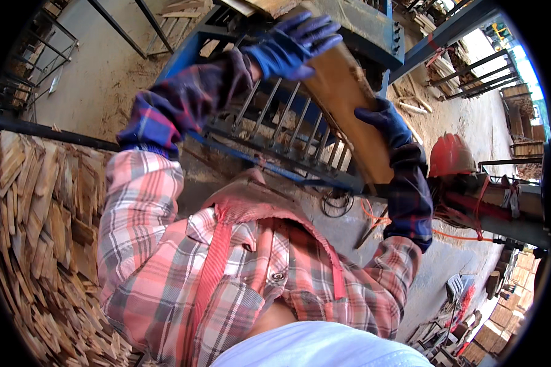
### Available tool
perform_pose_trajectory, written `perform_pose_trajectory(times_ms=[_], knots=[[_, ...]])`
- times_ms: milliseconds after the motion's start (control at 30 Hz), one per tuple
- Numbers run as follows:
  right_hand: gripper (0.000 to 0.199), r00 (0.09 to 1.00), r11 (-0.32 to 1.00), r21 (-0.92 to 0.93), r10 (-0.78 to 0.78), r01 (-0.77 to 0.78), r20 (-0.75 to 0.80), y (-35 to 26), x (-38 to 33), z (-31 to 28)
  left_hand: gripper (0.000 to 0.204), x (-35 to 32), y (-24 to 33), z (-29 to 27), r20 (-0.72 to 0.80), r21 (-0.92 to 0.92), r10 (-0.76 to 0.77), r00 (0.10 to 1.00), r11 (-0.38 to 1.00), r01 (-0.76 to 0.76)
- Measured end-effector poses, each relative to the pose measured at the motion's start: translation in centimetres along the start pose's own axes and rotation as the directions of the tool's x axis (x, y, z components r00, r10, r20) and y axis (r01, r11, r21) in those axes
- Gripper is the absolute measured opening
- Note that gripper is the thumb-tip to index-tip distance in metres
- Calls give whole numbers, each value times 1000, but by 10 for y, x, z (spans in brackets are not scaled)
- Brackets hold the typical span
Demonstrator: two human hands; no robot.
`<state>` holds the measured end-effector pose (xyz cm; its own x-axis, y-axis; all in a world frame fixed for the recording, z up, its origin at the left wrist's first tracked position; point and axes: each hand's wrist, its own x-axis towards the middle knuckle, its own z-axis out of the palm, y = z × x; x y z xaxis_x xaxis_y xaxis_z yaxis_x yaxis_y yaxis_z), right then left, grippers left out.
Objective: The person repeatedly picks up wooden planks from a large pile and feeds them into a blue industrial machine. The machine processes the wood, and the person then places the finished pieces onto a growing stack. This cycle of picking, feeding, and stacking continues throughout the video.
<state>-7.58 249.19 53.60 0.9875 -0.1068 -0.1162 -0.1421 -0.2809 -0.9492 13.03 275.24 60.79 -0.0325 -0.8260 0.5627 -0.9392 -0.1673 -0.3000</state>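
Observation:
A long brown wooden board with rough bark-like edges lies slantwise above a blue metal machine frame with a row of rollers. My right hand, in a blue glove, grips the board's right edge near its closer end. The thumb rests on the upper face, and the other fingers are hidden beneath. My left hand, also gloved in blue and slightly blurred, is at the far part of the board with fingers stretched out and spread. Whether its palm touches the wood I cannot tell.
Stacked split wood pieces fill the left side. A red hard hat sits at the right beside a dark metal beam. An orange cable runs along the floor below it. Metal racks and timber piles stand farther off.

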Motion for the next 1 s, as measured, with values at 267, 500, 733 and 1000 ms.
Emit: perform_pose_trajectory(times_ms=[267,500,733,1000], knots=[[59,904,598,-684,-349,419,249,-50,63,59,51,-139,-11,-34,485,-171,-417,769,817,551],[95,813,636,-624,-583,453,-4,9,84,225,55,-299,-10,64,676,-661,-674,297,-377,649],[108,965,796,-579,-255,174,-60,26,48,311,48,-298,-20,78,675,-450,-731,97,-304,840],[77,882,646,-734,-448,208,-145,67,101,314,31,-268,-55,100,314,-226,-784,536,487,844]])
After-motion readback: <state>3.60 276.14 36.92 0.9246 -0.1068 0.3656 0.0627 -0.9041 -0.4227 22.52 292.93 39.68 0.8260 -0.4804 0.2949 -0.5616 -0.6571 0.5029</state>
